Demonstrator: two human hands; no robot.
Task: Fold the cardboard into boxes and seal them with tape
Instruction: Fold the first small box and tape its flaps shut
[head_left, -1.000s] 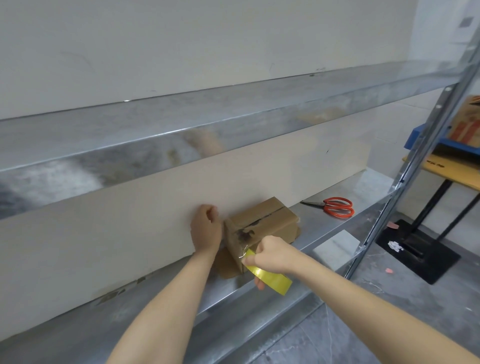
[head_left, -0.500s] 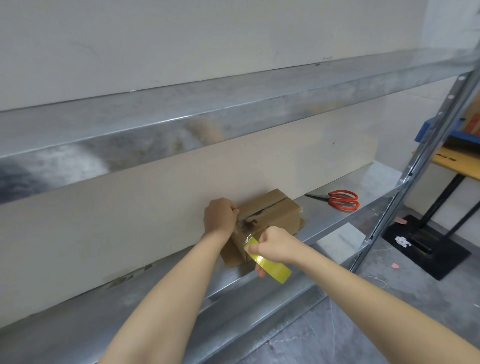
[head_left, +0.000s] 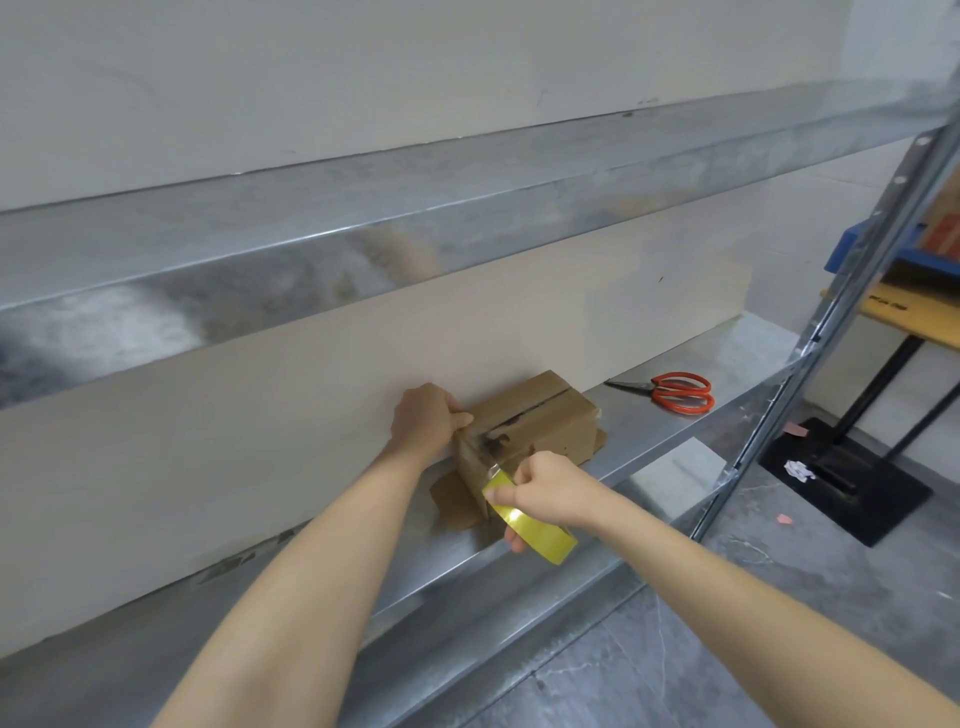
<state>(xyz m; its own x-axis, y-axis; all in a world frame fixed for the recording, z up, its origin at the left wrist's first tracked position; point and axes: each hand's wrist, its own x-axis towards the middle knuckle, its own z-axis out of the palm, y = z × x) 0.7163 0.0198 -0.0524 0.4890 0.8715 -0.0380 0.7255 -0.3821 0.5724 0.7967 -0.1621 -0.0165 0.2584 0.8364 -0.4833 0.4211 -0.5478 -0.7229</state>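
Head: cardbd box (head_left: 540, 415) on shelf (head_left: 748, 358), contents unseen

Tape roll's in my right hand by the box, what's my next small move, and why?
Probably pull the tape roll down so the strip lies flat on the near face of the cardboard box. The strip stretches from its edge to the roll in your right hand; your left hand braces the box.
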